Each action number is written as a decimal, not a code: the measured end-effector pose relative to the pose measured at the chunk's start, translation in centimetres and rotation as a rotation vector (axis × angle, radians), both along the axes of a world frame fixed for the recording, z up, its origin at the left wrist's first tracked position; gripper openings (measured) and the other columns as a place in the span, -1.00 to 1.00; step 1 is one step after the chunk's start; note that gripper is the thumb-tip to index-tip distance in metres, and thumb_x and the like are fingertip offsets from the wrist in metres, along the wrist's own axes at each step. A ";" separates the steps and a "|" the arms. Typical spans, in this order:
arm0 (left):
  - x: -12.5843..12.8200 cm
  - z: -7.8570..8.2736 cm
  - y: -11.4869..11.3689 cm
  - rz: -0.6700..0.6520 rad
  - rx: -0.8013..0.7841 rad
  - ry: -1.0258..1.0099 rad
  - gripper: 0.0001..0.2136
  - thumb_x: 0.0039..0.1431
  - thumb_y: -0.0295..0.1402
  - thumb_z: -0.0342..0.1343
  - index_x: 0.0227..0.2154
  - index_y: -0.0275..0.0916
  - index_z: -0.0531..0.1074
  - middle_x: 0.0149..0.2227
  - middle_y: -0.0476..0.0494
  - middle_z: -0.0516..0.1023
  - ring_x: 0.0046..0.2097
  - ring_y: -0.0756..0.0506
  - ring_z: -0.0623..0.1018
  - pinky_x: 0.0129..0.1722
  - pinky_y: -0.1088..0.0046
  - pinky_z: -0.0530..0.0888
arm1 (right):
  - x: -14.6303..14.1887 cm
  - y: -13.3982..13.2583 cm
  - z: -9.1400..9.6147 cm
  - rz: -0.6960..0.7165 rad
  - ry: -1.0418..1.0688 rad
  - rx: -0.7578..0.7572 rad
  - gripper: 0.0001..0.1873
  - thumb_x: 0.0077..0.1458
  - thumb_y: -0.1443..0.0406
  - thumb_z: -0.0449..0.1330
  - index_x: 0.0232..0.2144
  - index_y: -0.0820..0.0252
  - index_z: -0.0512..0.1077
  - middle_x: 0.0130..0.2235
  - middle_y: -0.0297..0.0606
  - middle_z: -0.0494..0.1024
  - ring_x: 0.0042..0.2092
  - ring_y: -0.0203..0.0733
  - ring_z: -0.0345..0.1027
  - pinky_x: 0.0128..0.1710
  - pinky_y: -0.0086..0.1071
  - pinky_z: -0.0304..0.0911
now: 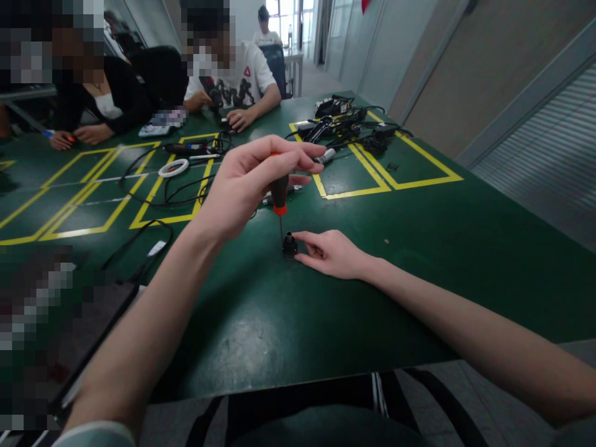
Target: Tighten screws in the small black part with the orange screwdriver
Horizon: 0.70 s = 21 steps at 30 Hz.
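Observation:
My left hand [246, 183] is closed round the black and orange handle of a screwdriver [280, 197], which stands upright with its thin shaft pointing down. The tip sits in a small black part [289, 246] on the green table [419, 236]. My right hand [328, 251] rests on the table just right of that part, with thumb and forefinger pinching its sides to steady it.
A heap of black cables and adapters [347, 127] lies at the far right inside yellow tape lines. A white tape roll [173, 167], cables and tools lie far left. Two other people [233, 74] sit across the table. A dark object [107, 316] lies near my left forearm.

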<state>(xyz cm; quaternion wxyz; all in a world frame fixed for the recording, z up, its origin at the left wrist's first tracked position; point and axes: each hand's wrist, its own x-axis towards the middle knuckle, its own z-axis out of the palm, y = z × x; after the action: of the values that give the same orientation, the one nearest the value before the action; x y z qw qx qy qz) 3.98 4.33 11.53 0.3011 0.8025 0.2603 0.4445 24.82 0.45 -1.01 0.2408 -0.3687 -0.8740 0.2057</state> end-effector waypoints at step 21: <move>-0.1 0.7 0.9 -0.103 -0.451 -0.145 -0.75 0.35 -0.16 0.15 -0.39 -0.19 0.38 -0.32 -0.14 0.57 -0.38 -0.07 0.60 -0.41 0.33 0.56 | 0.2 -0.2 -0.1 0.018 0.015 0.009 -0.59 0.37 0.22 0.24 0.19 0.27 0.49 -0.52 -0.48 0.43 -0.53 -0.33 0.23 -0.41 -0.42 0.05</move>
<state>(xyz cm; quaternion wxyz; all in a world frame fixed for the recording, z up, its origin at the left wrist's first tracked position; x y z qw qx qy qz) 3.91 5.19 12.27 0.5130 0.6931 0.2893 0.4157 25.01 0.28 -1.10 0.2469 -0.3581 -0.8764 0.2069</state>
